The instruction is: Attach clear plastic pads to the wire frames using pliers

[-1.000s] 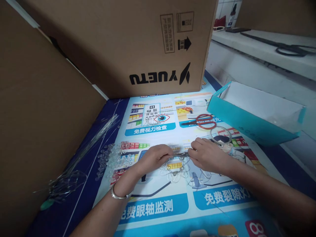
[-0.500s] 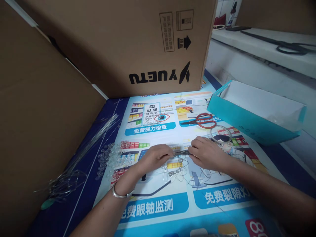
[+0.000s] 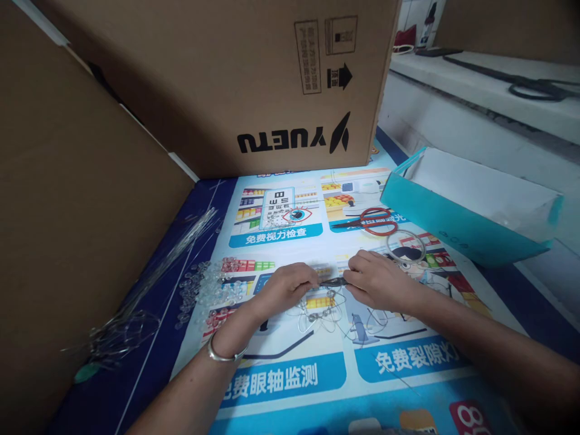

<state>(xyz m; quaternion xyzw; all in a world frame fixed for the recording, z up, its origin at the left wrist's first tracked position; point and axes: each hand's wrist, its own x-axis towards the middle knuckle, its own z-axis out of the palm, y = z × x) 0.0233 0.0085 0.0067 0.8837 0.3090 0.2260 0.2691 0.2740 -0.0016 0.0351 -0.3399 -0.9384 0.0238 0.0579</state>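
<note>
Makeshift craft workspace: beaded wirework (image 3: 327, 312), loose clear beads (image 3: 209, 287), red-handled scissors (image 3: 365, 223), 2 cardboard panels (image 3: 272, 66).

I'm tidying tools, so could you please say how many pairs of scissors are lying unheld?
2: red-handled scissors on the printed cover, and black scissors on the pale ledge. Others could be hidden.

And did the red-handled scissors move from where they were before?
No. The red-handled scissors lie in the same spot on the printed mat, blades still pointing left.

Printed tablecloth (image 3: 312, 251), clear beads (image 3: 211, 293), wire bundle (image 3: 183, 246), red-handled scissors (image 3: 368, 224), turquoise box (image 3: 453, 226)
</note>
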